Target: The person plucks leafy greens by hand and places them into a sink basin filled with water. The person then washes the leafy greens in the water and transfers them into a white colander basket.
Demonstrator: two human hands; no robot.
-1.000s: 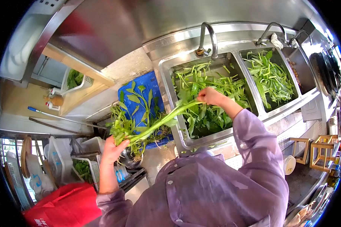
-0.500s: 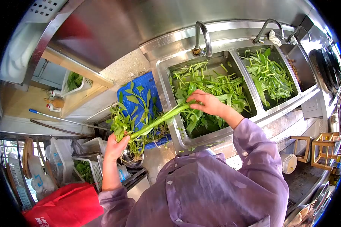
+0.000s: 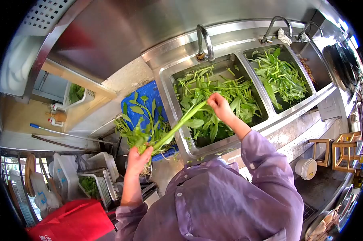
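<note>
A bundle of long green stems (image 3: 177,127) stretches slantwise between my two hands. My left hand (image 3: 138,160) is wrapped round its lower end, beside the leafy greens on the blue crate (image 3: 129,105). The upper end is pinched by my right hand (image 3: 219,105), over the left sink basin. Cut greens (image 3: 237,96) fill much of that basin, with water visible among them. More cut greens (image 3: 280,76) lie in the middle basin. Roots hang below the greens near my left hand.
Three faucets, the nearest (image 3: 204,42) at the left basin, stand along the back. White baskets (image 3: 93,185) and a red bag (image 3: 73,221) are at lower left. A white bucket (image 3: 306,168) and wooden stools (image 3: 344,152) stand at right. Small brown items lie in the right basin.
The view has shifted a little. My right hand first slid down the stems toward the basin's left edge, then came back to their upper end. My left hand still grips the lower end.
</note>
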